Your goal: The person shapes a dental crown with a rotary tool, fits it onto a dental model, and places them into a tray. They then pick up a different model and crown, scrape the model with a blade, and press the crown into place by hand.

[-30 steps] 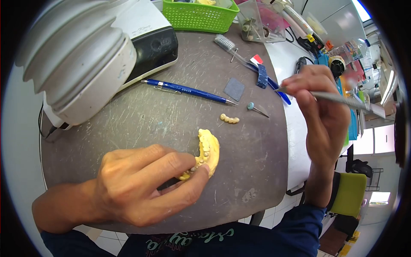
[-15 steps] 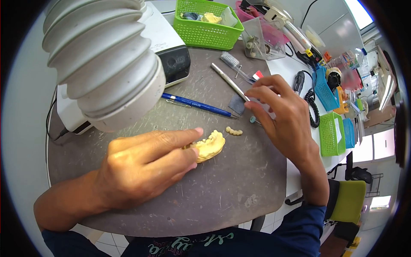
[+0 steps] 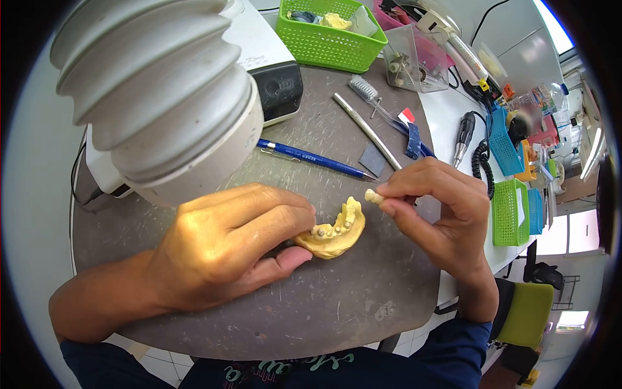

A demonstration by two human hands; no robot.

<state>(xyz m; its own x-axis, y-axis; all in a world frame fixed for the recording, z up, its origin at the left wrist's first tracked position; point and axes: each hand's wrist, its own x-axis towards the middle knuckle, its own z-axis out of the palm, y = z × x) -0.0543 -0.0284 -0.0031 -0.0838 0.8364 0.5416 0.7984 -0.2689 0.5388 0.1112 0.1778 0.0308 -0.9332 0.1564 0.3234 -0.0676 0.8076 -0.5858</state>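
A yellow plaster dental model (image 3: 332, 244), shaped like a jaw arch with several tooth stumps, is gripped at its left end by my left hand (image 3: 243, 236). The fingers lie over that end and hide it. Just right of the arch, my right hand (image 3: 444, 211) pinches a small cream dental bridge (image 3: 372, 196) between thumb and fingertips, slightly apart from the model. Part of the bridge is hidden by the fingers. Behind it, a blue mechanical pencil (image 3: 317, 159) points toward the bridge. A silver metal rod-like tool (image 3: 366, 129) lies beyond the right hand.
A ribbed white suction hose (image 3: 155, 97) overhangs the left of the brown worktop (image 3: 337, 311). A brush (image 3: 366, 91), a grey square sheet (image 3: 372, 159), a green basket (image 3: 330, 45) and a clear box (image 3: 411, 65) sit at the back. A handpiece (image 3: 464, 136) rests at right.
My right hand has picked up the dental bridge from the worktop and holds it near the model. The model is turned and shifted right, with more of its arch showing.
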